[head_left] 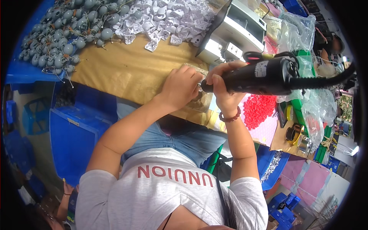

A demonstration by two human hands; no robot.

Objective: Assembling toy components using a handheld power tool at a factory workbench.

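My right hand [223, 89] grips a black electric screwdriver [257, 78] held sideways, its cable running off to the right and its tip pointing left. My left hand [180, 85] is closed on a small clear part [201, 100] at the tool's tip, pressing it down near the front edge of the brown paper-covered table [126, 73]. The part is mostly hidden under my fingers. A beaded bracelet sits on my right wrist.
A heap of grey round parts [63, 34] and a pile of clear white plastic pieces [161, 19] lie at the back. A white machine [234, 32] stands behind my hands. Red small pieces [258, 111] and plastic bags [299, 34] sit right; blue crates [73, 134] left.
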